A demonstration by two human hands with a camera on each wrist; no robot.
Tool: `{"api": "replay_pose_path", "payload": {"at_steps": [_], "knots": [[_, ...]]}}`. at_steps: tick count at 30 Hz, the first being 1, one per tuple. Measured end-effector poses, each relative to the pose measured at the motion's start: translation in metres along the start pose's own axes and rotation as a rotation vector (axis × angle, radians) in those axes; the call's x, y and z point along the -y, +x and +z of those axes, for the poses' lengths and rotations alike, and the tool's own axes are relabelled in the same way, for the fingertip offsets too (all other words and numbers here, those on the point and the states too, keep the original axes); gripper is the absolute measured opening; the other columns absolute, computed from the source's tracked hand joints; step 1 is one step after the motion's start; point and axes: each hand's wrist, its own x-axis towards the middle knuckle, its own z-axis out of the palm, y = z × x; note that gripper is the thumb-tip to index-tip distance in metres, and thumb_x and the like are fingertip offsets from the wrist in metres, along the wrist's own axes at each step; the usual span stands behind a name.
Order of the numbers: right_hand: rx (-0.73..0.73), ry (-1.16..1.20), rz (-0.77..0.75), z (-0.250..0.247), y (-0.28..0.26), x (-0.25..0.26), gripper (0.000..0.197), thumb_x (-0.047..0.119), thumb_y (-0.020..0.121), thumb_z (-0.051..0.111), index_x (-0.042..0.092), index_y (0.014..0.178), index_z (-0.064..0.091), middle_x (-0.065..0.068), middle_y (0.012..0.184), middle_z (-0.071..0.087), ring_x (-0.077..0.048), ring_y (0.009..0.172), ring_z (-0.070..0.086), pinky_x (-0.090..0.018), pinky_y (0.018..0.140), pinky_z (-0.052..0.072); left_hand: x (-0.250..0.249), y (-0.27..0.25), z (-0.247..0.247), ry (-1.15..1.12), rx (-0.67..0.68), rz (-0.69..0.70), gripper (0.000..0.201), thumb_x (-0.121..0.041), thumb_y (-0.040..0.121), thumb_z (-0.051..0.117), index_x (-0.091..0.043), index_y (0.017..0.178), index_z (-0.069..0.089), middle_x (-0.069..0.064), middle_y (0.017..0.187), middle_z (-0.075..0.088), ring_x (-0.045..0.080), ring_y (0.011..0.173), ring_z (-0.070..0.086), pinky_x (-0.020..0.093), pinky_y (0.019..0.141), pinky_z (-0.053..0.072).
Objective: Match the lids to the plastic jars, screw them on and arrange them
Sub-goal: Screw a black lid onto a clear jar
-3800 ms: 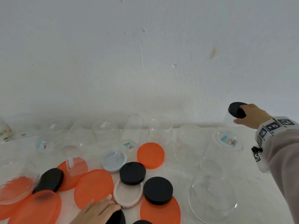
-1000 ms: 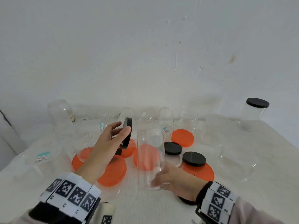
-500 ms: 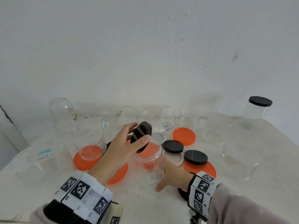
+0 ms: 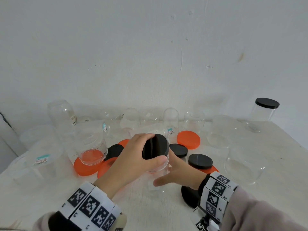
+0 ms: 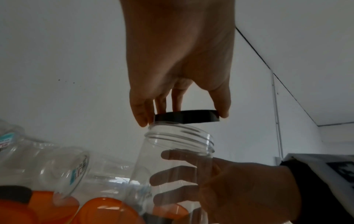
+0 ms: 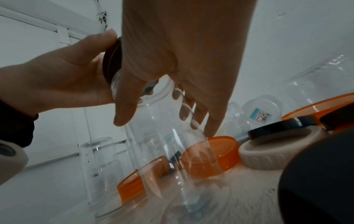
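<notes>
My left hand (image 4: 155,147) grips a black lid (image 4: 157,144) by its rim with thumb and fingers. The lid hangs slightly tilted just over the threaded mouth of a tall clear jar (image 4: 155,187). In the left wrist view the lid (image 5: 186,116) is level with the jar (image 5: 178,159) rim and is not down on the threads. My right hand (image 4: 164,170) wraps round the jar's body from the right, and its fingers (image 5: 172,177) show through the clear wall. The right wrist view shows the jar (image 6: 168,144) standing on the table.
A capped jar with a black lid (image 4: 266,104) stands at the back right. Loose black lids (image 4: 200,160) and an orange lid (image 4: 188,139) lie right of my hands. Several clear jars line the wall. Large jars (image 4: 243,164) stand on the right, and another jar (image 4: 91,147) sits on an orange lid on the left.
My left hand has swung the black lid from on edge beside the jar to flat over its mouth. My right hand keeps holding the jar.
</notes>
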Motion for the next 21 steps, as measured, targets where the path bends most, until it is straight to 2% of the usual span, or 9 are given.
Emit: {"api": "replay_pose_path", "payload": {"at_steps": [3, 5, 10, 13, 16, 19, 21], "knots": [[0.006, 0.018, 0.012, -0.001, -0.002, -0.002, 0.102, 0.009, 0.07, 0.085, 0.045, 0.136, 0.015, 0.017, 0.139, 0.04, 0.006, 0.123, 0.042, -0.002, 0.082, 0.04, 0.0, 0.003, 0.004, 0.102, 0.013, 0.011, 0.069, -0.052, 0.077, 0.068, -0.036, 0.137, 0.038, -0.024, 0.132, 0.034, -0.002, 0.121, 0.028, 0.012, 0.089, 0.027], [0.009, 0.02, 0.014, -0.002, -0.003, -0.004, 0.1, 0.009, 0.07, 0.085, 0.043, 0.137, 0.018, 0.016, 0.138, 0.04, 0.011, 0.119, 0.042, 0.001, 0.08, 0.039, 0.002, 0.004, 0.007, 0.115, 0.052, -0.003, 0.07, -0.052, 0.077, 0.068, -0.035, 0.138, 0.039, -0.024, 0.132, 0.032, -0.001, 0.123, 0.025, 0.016, 0.093, 0.025], [0.02, 0.028, 0.015, -0.004, -0.003, -0.007, 0.102, 0.011, 0.071, 0.084, 0.044, 0.14, 0.017, 0.019, 0.138, 0.04, 0.018, 0.116, 0.04, 0.001, 0.08, 0.039, 0.004, 0.006, 0.011, 0.098, 0.09, -0.017, 0.068, -0.052, 0.079, 0.065, -0.035, 0.139, 0.038, -0.025, 0.133, 0.032, -0.003, 0.121, 0.023, 0.014, 0.093, 0.022], [0.022, 0.029, 0.01, -0.004, -0.002, -0.008, 0.105, 0.01, 0.071, 0.084, 0.04, 0.145, 0.016, 0.021, 0.139, 0.039, 0.019, 0.118, 0.038, -0.002, 0.084, 0.039, 0.005, 0.005, 0.014, 0.115, 0.091, 0.009, 0.07, -0.053, 0.078, 0.066, -0.034, 0.139, 0.038, -0.024, 0.135, 0.032, -0.004, 0.122, 0.023, 0.014, 0.095, 0.022], [0.015, 0.031, 0.011, -0.003, -0.001, -0.009, 0.106, 0.01, 0.07, 0.085, 0.036, 0.148, 0.016, 0.021, 0.14, 0.038, 0.014, 0.124, 0.036, -0.007, 0.09, 0.038, 0.005, 0.004, 0.015, 0.141, 0.09, 0.019, 0.074, -0.055, 0.077, 0.066, -0.033, 0.141, 0.036, -0.023, 0.137, 0.031, -0.003, 0.124, 0.023, 0.015, 0.097, 0.021], [0.023, 0.012, 0.02, -0.004, 0.001, -0.01, 0.105, 0.012, 0.07, 0.085, 0.038, 0.146, 0.017, 0.025, 0.137, 0.038, 0.024, 0.115, 0.036, 0.001, 0.081, 0.038, 0.007, 0.005, 0.016, 0.126, 0.082, 0.011, 0.075, -0.056, 0.076, 0.065, -0.033, 0.141, 0.035, -0.024, 0.136, 0.03, -0.004, 0.125, 0.022, 0.015, 0.097, 0.021], [0.032, -0.026, 0.039, -0.006, 0.0, -0.01, 0.102, 0.013, 0.07, 0.085, 0.043, 0.14, 0.017, 0.028, 0.134, 0.037, 0.026, 0.111, 0.037, 0.004, 0.077, 0.037, 0.009, 0.006, 0.017, 0.098, 0.082, 0.007, 0.081, -0.058, 0.074, 0.066, -0.035, 0.143, 0.03, -0.027, 0.133, 0.028, -0.003, 0.127, 0.023, 0.016, 0.097, 0.021]]}}
